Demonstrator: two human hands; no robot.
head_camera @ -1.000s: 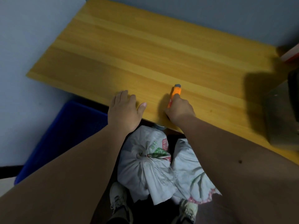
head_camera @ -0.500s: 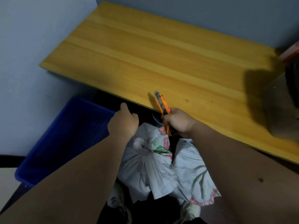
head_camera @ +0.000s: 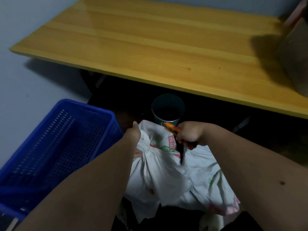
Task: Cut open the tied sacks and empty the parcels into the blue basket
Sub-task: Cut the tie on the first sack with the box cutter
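Observation:
Two white woven sacks sit on the floor below the table edge. The left sack (head_camera: pixel 155 174) has a tied knot at its top. My left hand (head_camera: pixel 134 135) is closed around that knot. My right hand (head_camera: pixel 189 135) grips an orange utility knife (head_camera: pixel 171 127), its tip pointing up and left over the sack's printed label. The right sack (head_camera: pixel 210 179) lies against the left one, under my right forearm. The blue basket (head_camera: pixel 55 147) stands on the floor to the left and holds no parcels.
A yellow wooden table (head_camera: pixel 150 47) spans the top of the view. Under its front edge stands a dark round bin (head_camera: pixel 168 110). A grey box (head_camera: pixel 295 52) sits at the table's right end. A pale wall is on the left.
Both hands left the tabletop and dropped to the sacks. My right hand carried the knife down. My left hand closed on the left sack's knot. The view tilted downward.

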